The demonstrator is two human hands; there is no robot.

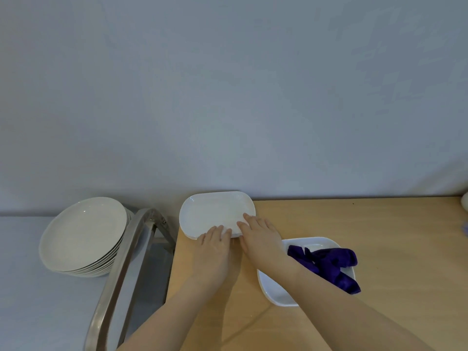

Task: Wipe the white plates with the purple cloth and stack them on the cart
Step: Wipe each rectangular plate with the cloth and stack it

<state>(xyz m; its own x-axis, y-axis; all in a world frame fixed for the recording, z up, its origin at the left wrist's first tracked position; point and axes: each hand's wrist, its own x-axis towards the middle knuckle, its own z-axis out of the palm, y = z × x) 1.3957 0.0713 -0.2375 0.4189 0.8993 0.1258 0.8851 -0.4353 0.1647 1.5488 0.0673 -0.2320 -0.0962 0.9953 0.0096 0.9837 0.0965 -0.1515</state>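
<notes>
A small stack of white oblong plates [215, 211] sits at the far left corner of the wooden table [367, 224]. My left hand [215, 243] grips the stack's near edge, fingers on the rim. My right hand [258, 230] rests on the near right corner of the top plate, fingers spread over it. The crumpled purple cloth [331, 264] lies in a white square plate [276, 290] to the right, partly hidden by my right forearm. A stack of round white plates [83, 236] stands on the cart [121, 269] at the left.
The cart's metal handle curves up between the round plates and the table's left edge. A grey wall rises behind everything. A white object [465, 202] peeks in at the far right edge of the table.
</notes>
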